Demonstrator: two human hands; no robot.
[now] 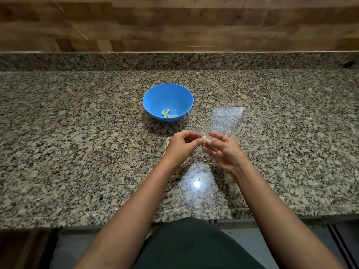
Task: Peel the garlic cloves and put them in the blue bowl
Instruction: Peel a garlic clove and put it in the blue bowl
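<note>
The blue bowl, smooth and round on the glossy speckled granite counter, already holds a small heap of pale peeled cloves, so the job looks partly done. Just in front of the bowl, the left hand pinches 1 garlic clove, with pale papery scraps peeking from under it. Farther right, the right hand pinches the same clove, its other fingers loosely spread. This clove seems mid-peel and still has to go in the bowl
</note>
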